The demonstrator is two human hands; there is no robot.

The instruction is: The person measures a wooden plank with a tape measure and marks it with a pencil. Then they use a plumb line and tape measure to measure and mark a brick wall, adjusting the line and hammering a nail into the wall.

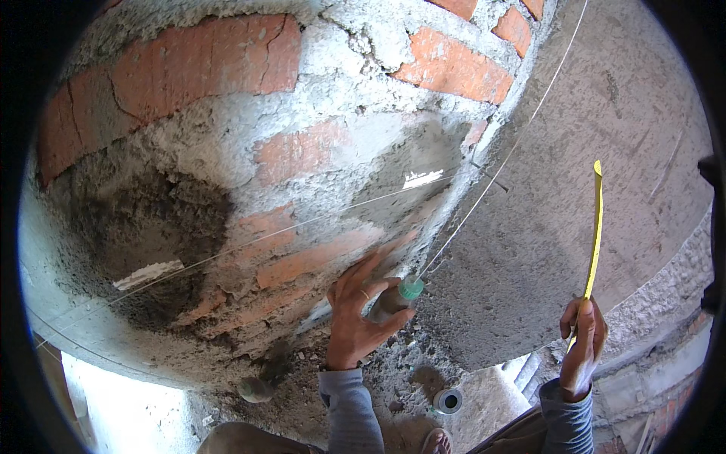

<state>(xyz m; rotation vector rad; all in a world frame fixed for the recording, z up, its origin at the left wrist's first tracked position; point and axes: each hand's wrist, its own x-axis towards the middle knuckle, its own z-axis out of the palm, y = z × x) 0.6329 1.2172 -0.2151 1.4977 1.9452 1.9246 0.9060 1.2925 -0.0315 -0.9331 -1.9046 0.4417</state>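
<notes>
My left hand (357, 318) has its thumb and index finger around a small bottle (387, 303) with a green cap (410, 288). Its other fingers reach along the brick wall (317, 258) near the corner. From the cap, a taut white string (513, 148) runs up beside the wall's edge. In my right hand (584, 346) is a yellow measuring tape strip (595, 238), its free end pointing up before the grey plastered wall (567, 187). What lies below that hand on the tape is hidden.
A nail (490, 177) sticks out at the corner. A thin line (317, 218) crosses the brick wall past two pale pieces (422, 179). Rubble (417, 363), a grey ring-shaped object (448, 401) and my sandalled foot (437, 441) are below. Another bottle-like object (255, 390) is at the wall's base.
</notes>
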